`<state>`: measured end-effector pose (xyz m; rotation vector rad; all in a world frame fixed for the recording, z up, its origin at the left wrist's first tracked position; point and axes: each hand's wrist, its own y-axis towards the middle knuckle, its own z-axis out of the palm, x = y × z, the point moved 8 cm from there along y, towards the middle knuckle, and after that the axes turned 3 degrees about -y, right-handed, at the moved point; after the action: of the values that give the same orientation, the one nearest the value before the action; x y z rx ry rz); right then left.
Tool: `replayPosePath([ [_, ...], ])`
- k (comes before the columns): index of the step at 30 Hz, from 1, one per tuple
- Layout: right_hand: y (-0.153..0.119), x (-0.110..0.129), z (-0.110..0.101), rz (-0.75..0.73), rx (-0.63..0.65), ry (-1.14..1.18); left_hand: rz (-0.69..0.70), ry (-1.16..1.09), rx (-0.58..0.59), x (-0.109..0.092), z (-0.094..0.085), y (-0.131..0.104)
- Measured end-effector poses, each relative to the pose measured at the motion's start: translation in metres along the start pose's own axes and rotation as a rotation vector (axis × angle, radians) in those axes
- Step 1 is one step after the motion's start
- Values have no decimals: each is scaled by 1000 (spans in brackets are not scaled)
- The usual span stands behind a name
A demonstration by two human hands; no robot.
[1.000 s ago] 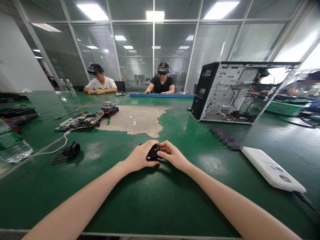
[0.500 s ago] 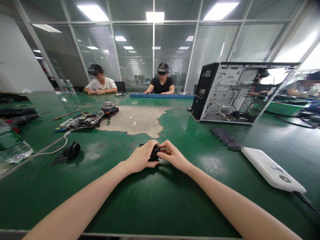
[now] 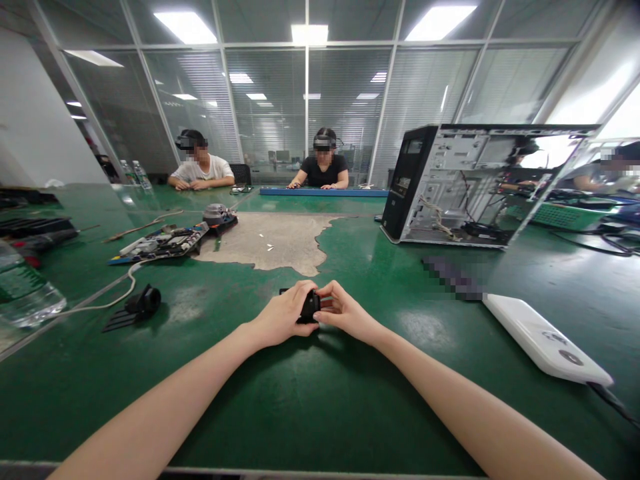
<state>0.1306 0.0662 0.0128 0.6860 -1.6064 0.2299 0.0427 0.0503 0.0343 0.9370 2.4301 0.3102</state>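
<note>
Low over the green table, a small black boxy part sits between my two hands. My left hand is closed around it from the left, with the thumb along its near side and the fingers over the top. My right hand grips the right end of the same part between bent fingers and thumb. Most of the part is covered by my hands, so its exact kind cannot be made out. A black bracket-like piece with prongs lies to the left of my hands.
An opened computer case stands at the back right. A white power bank with a cable lies at right. Toward the left are a circuit board, a water bottle and a pale cable. Two people sit across the table.
My right thumb has shifted slightly down along the right end of the black part. My left hand stays in place around it.
</note>
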Motion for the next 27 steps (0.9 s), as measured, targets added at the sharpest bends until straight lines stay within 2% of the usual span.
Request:
replayPosePath([
  [6,2,1,-2,-2,-64,-25,8,-8,2,-2,-1,0],
  [10,2,-3,-4,52,-73,-36,4,-10,-8,-2,-2,0],
  [18,2,1,-1,5,20,2,-7,-8,-12,0,0,0],
  [27,3,1,-4,7,-71,-25,-10,-4,-1,0,-1,0],
])
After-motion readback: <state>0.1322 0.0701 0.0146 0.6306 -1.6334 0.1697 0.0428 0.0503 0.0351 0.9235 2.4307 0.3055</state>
